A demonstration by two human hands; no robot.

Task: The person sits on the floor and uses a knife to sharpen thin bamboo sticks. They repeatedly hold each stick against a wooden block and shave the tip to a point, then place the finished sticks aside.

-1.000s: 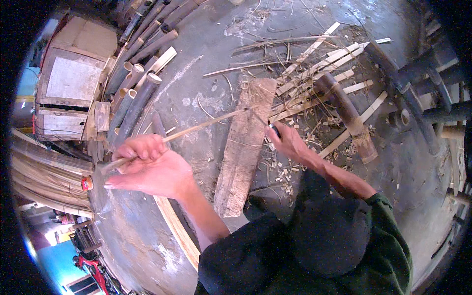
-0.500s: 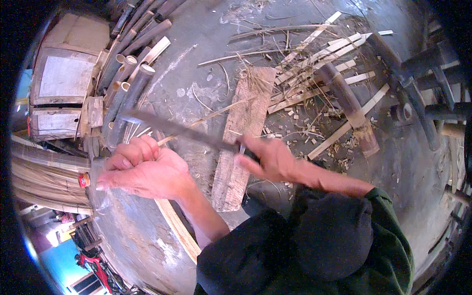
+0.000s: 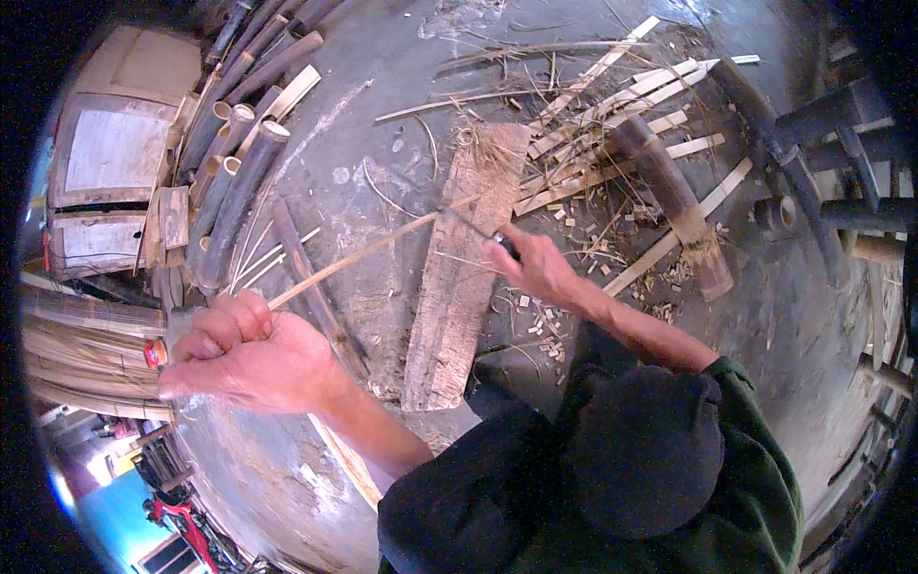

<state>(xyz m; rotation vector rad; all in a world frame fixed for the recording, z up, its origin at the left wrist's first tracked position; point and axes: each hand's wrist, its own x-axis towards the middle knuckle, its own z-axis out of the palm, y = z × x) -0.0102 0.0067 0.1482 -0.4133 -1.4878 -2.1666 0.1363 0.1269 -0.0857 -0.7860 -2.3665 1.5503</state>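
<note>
A thin split-bamboo strip (image 3: 354, 259) is in my closed left hand (image 3: 247, 346), at the left. It slants up to the right, its far end over the upper part of a worn wooden board (image 3: 457, 297). My right hand (image 3: 537, 266) is closed round the dark handle of a long-bladed knife (image 3: 470, 226). The blade points up and left, partly blurred, and meets or crosses the strip near its far end; whether they touch I cannot tell. Shavings are bunched at the board's top end.
Pale bamboo slats (image 3: 612, 110) and small offcuts lie right of the board, beside a thick bamboo piece (image 3: 674, 196). Bamboo poles (image 3: 247, 196) stand at upper left, near wooden boxes (image 3: 110, 153). A bamboo length (image 3: 311, 277) lies between my left hand and the board.
The knife blade has swung from lying over my left hand to the far end of the strip. My right hand has moved up and right; my left hand has shifted slightly left and down.
</note>
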